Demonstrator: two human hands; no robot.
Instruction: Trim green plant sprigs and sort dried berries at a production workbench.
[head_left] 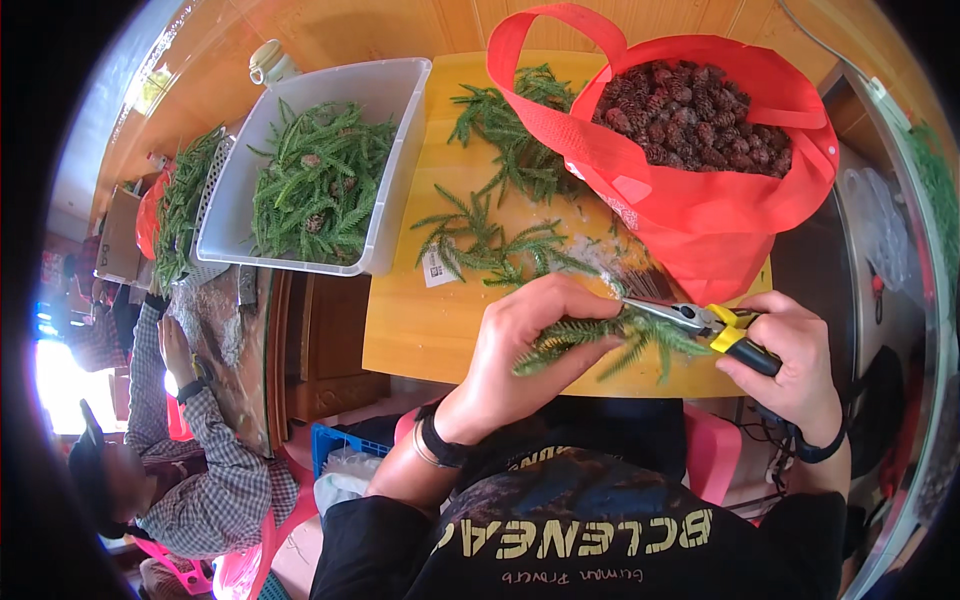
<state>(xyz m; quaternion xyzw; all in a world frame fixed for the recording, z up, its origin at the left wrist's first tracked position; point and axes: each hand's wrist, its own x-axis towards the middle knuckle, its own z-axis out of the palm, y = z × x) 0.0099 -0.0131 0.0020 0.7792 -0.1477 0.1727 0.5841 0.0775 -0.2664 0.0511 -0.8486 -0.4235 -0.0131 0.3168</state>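
Over the front of the yellow table, my left hand (540, 335) pinches a green artificial pine sprig (650, 338). My right hand (795, 360) is closed round the yellow-and-black handles of long-nose pliers (735, 335). The metal jaws point left and meet the sprig near my left fingertips; whether they bite on a wire there is too small to tell. Behind my hands lie loose pine sprigs (485, 240) and a small white tag (438, 268). A red fabric bag (690, 225) full of brown pine cones (690, 115) stands at the table's right side.
A clear plastic bin (385, 215) at the left holds green sprigs with a few cones among them. Farther left, a person in a checked shirt (215, 480) sits at another table (235, 370) bearing more greenery. Pink stools (715, 440) and a blue crate (340, 440) stand below.
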